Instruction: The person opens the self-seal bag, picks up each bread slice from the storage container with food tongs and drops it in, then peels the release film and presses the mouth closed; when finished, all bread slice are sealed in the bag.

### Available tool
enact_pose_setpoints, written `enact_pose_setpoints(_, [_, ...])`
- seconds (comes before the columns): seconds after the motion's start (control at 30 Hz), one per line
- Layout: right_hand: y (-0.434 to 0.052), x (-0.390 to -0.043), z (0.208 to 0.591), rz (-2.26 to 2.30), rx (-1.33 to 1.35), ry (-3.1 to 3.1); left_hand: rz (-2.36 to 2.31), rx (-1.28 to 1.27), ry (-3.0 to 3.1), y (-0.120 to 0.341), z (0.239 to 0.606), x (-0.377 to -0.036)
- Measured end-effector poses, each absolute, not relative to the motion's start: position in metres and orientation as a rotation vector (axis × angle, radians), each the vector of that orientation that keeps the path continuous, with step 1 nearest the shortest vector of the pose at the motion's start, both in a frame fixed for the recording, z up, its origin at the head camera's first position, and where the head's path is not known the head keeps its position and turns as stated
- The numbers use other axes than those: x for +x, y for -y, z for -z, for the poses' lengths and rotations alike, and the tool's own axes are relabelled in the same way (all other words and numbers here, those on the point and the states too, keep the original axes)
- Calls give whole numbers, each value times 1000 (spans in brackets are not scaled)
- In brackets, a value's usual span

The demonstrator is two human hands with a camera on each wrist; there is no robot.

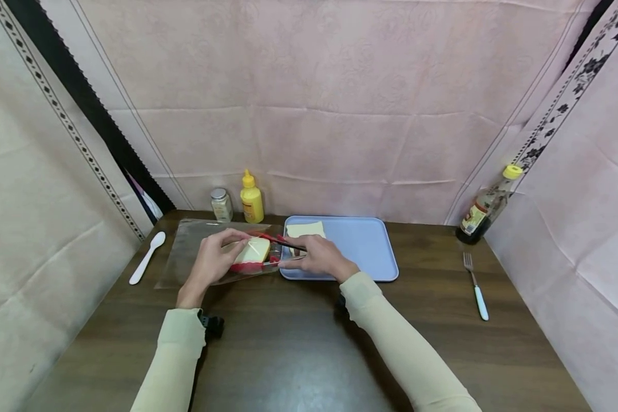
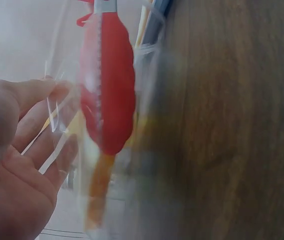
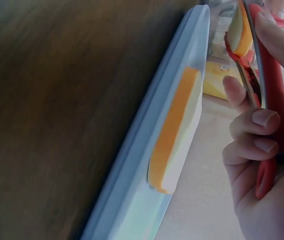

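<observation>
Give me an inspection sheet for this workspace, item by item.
Surface: brown wooden table, glare toward the front.
Job's things: blue tray bearing one bread slice; second slice between the red tongs; clear bag.
Clutter: white spoon, jar, yellow bottle, fork, yellow-capped bottle.
Grip: left hand pinches the clear bag; right hand holds the red tongs.
Cables: nothing seen.
Surroundings: pale cloth behind and at both sides.

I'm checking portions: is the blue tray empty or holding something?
Not empty: the head and right wrist views show a bread slice on the blue tray.
</observation>
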State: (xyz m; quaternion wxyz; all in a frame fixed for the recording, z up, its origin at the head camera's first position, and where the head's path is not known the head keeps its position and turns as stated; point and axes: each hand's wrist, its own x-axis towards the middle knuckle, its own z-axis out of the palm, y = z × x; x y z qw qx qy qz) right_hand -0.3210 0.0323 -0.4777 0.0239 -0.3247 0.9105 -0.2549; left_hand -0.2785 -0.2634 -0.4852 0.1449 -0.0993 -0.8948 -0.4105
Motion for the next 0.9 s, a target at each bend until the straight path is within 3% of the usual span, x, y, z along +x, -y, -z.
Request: enact_pose_setpoints(0.9, [1, -319, 476, 746, -964, -2815, 1253, -302, 2552, 272, 482, -277])
